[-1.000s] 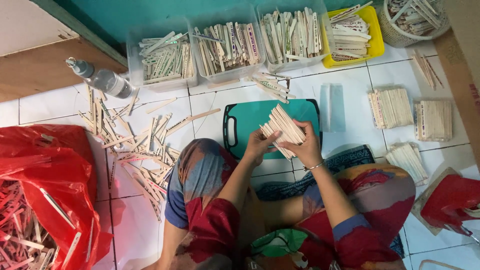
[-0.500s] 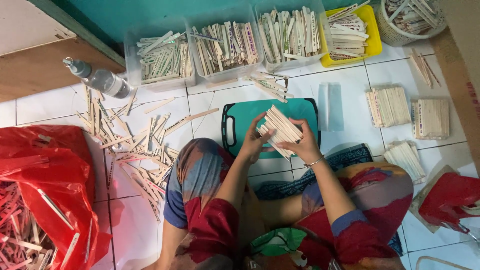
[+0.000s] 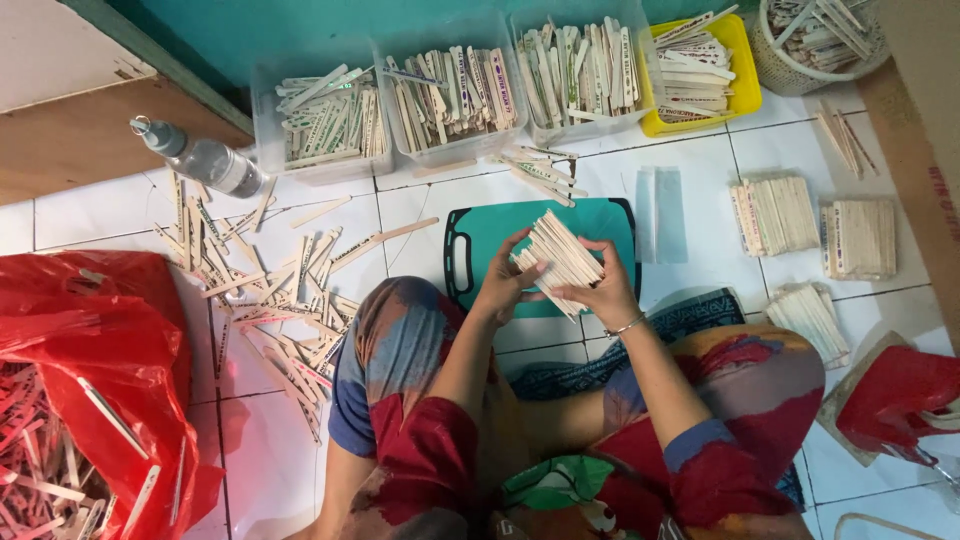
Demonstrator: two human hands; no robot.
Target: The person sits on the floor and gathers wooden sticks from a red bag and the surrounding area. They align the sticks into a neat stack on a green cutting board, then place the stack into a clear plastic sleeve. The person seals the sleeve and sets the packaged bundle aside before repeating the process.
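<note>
Both hands clasp one stick bundle [image 3: 558, 260] above the teal board [image 3: 480, 235]; left hand [image 3: 503, 285] grips its near end; right hand [image 3: 603, 292] cups its side.

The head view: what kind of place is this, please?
Probably a home or small workshop floor used for sorting wooden sticks. The person sits on white floor tiles, both hands holding a bundle of sticks over a teal cutting board, with clear bins of sticks along the wall.
</note>
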